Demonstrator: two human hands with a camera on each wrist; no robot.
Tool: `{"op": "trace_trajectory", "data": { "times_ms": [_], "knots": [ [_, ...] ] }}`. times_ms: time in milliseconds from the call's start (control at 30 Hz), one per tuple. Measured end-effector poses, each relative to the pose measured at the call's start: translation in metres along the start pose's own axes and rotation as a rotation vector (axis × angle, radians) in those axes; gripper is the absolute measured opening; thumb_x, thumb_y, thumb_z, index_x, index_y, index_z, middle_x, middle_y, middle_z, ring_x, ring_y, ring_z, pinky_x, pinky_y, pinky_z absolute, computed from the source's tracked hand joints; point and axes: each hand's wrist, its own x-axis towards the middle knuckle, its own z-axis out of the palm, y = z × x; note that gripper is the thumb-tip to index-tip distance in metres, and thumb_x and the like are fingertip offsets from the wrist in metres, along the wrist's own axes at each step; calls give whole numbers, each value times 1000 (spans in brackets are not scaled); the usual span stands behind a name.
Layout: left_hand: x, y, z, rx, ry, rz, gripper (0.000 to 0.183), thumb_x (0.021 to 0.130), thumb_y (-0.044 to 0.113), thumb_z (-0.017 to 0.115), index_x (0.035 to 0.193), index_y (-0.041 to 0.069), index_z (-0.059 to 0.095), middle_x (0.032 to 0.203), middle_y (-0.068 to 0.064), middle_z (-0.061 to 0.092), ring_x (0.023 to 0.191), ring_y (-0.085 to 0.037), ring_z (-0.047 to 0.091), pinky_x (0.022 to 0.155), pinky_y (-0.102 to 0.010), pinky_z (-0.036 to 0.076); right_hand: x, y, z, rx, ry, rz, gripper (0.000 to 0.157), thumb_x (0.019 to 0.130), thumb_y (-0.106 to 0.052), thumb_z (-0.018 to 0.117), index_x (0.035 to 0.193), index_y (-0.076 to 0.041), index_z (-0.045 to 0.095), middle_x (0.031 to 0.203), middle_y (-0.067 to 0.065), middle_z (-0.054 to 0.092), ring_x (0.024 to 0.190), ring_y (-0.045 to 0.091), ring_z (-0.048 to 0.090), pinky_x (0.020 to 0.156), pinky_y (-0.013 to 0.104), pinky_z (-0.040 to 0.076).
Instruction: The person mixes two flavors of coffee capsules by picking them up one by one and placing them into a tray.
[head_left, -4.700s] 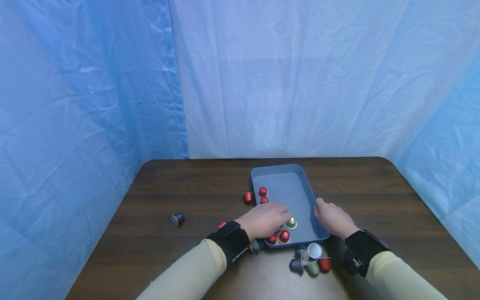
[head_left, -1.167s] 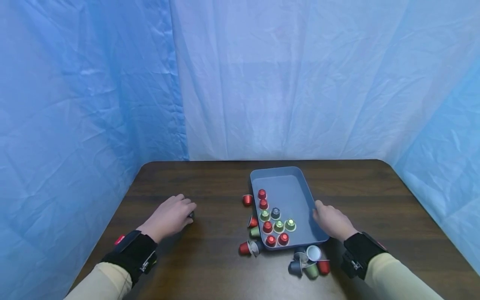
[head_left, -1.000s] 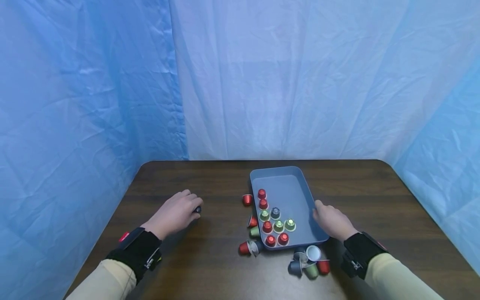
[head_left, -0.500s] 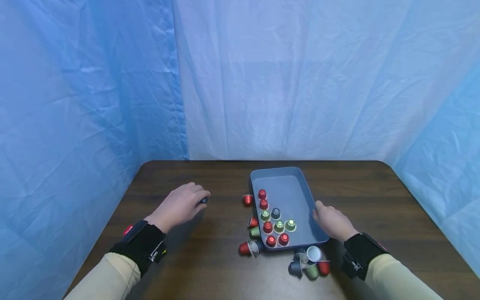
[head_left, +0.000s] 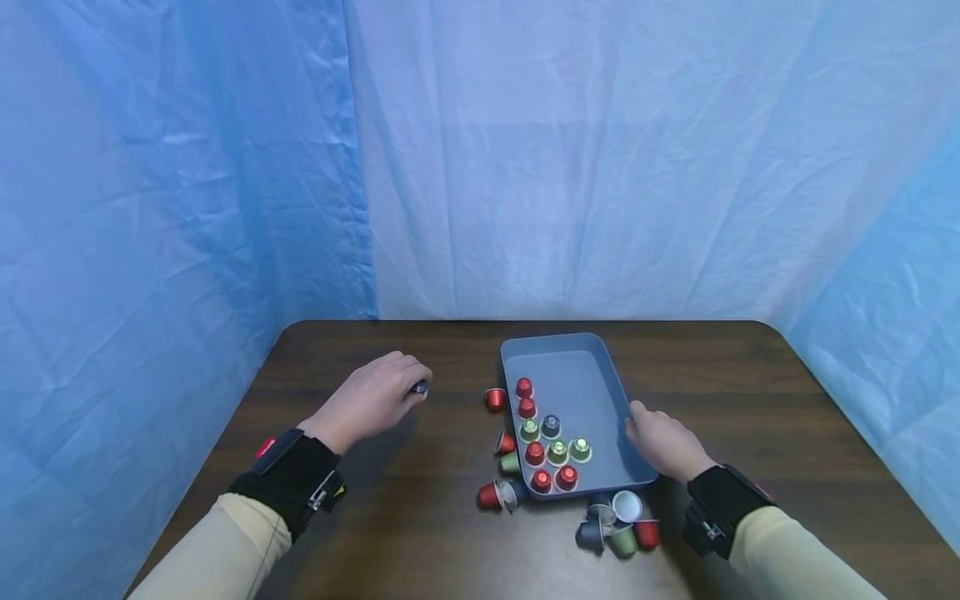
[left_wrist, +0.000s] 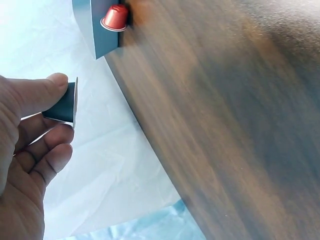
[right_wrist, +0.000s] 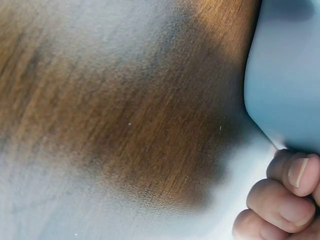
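Note:
My left hand [head_left: 372, 400] is raised over the left half of the table, pinching a dark coffee capsule [left_wrist: 62, 106] between thumb and fingers, its flat rim facing away from the palm. My right hand [head_left: 667, 442] grips the right edge of a blue-grey tray [head_left: 588, 367]; the right wrist view shows its fingers [right_wrist: 282, 202] curled at the tray's edge. Inside the tray, red capsules [head_left: 527, 407], green capsules [head_left: 557, 452] and one dark capsule [head_left: 551, 426] stand rim down, grouped toward the left side and near end.
A red capsule [head_left: 495, 400] lies left of the tray. More red, green and dark capsules [head_left: 510, 463] crowd its left near side. A loose cluster with a white-lidded capsule [head_left: 627, 506] sits before its near edge. Blue sheets [head_left: 570, 167] hang behind the wooden table [head_left: 420, 533].
The dark capsule from the table's left has been picked up by my left hand, which has moved right and away from me. A dark capsule now stands in the tray. My right hand stays put.

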Motion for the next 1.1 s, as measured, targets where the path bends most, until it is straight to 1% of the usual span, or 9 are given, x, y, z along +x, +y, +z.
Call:
{"op": "trace_trajectory", "data": {
  "times_ms": [233,367,533,733,967,1100],
  "knots": [
    [8,3,-3,-2,0,2,32,88,19,82,117,14,72,109,0,71,98,-15,61,89,-34,56,1,0,-1,10,-1,4,15,105,-14,54,100,0,51,68,7,50,62,19,55,55,32,43],
    [14,7,-4,-9,-17,13,31,90,19,81,119,14,72,111,0,71,100,-16,62,90,-34,56,1,0,-2,17,-13,21,16,106,-15,53,103,1,51,70,7,51,64,19,56,57,32,44],
    [19,12,-8,-10,-45,-5,33,89,18,81,120,14,71,113,-1,71,103,-17,62,92,-35,56,1,0,-1,19,-18,19,16,106,-15,52,104,1,52,71,7,53,66,20,57,57,33,45],
    [27,16,-12,-14,-46,1,32,90,17,80,120,14,70,114,0,70,105,-17,61,93,-36,55,1,0,-1,14,-19,20,17,106,-16,53,104,1,52,72,7,54,66,20,57,57,33,46],
    [44,32,-14,-44,-48,22,31,91,16,79,121,14,71,115,-1,70,108,-17,62,95,-36,55,1,-1,-2,25,-34,31,18,106,-17,53,106,1,53,73,7,55,67,19,58,58,32,47],
    [57,44,-13,-44,-54,55,31,92,16,78,122,14,71,117,-1,71,111,-18,62,98,-36,54,0,-1,-2,26,-33,29,18,106,-16,52,106,1,52,72,7,54,66,19,58,58,32,46]
  ]
}}
